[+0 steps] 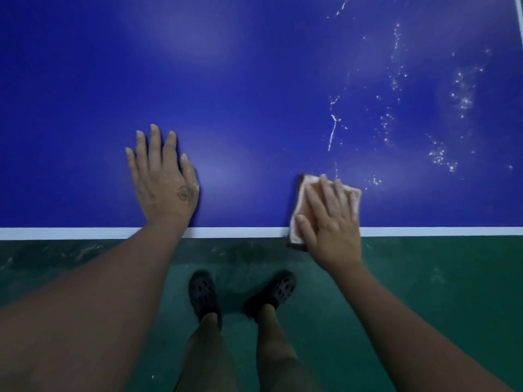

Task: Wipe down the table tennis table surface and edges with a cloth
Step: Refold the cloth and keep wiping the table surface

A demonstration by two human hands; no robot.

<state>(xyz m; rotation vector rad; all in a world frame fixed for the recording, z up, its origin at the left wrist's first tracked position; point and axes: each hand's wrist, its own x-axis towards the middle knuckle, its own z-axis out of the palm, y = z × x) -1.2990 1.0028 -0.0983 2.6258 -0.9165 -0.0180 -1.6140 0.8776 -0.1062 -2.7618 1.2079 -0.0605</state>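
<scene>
**Both hands flat on table, right one on cloth at near edge**

Your left hand [162, 179] lies palm down on the blue table [254, 80], just past the white edge line [85, 232]; fingers straight and slightly spread, thumb out to the side; it holds nothing and only rests on the bare surface; a small tattoo [185, 193] shows on the back of it near the thumb.

Your right hand [331, 222] is laid flat on the cloth [310, 183]; fingers straight and a little fanned, pointing away from you and slightly left; thumb stretched along the cloth's left side; no curl round the fabric that I can see, so it presses the cloth rather than grips it.

The cloth is a folded peach-pink pad with a darker underside; it sits at the table's near edge, across the white line; its lower corner hangs just over the edge; most of it is hidden under your right hand, upper left corner and right margin showing.

The two hands are well apart along the same edge; left one on clean blue, right one just beside the white splashes [396, 108], which trail up the right part of the table; the nearest specks lie just beyond your right fingertips.

Below the edge: green floor [424, 292], your bare legs, dark perforated clogs [202, 295].
</scene>
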